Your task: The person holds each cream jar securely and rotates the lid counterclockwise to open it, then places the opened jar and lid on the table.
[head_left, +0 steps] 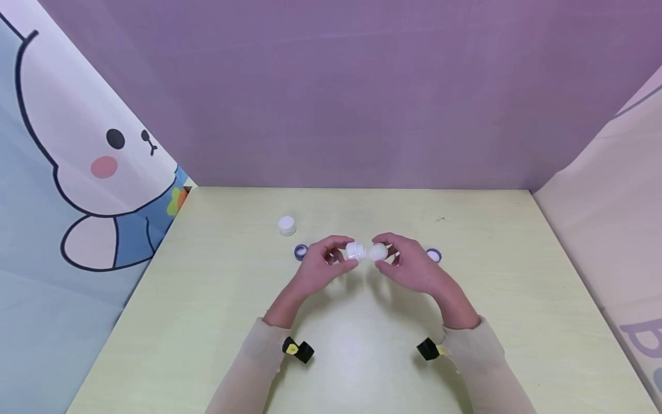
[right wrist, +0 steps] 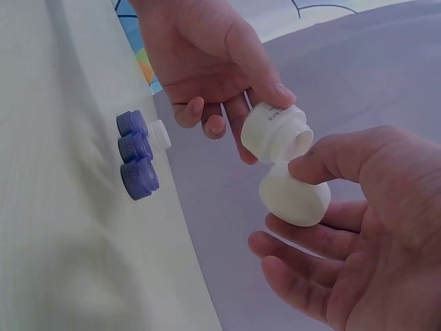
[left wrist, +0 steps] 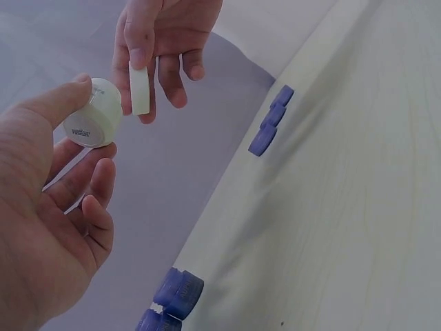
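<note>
Left hand point(head_left: 315, 267) pinches open jar point(head_left: 355, 250), right hand point(head_left: 408, 265) pinches lid point(head_left: 378, 251); loose fingertip grips risk dropping either.

Soft, even, bright light; faint shadows; wide-angle edge distortion.

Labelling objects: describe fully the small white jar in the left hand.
The white jar is small, round and looks like opaque plastic, with a narrower threaded neck and an open mouth. Its flat base carries a small printed label. It is held off the table, tipped on its side, pinched by the left hand. Its white cap is off, held by the right hand at the mouth.
</note>
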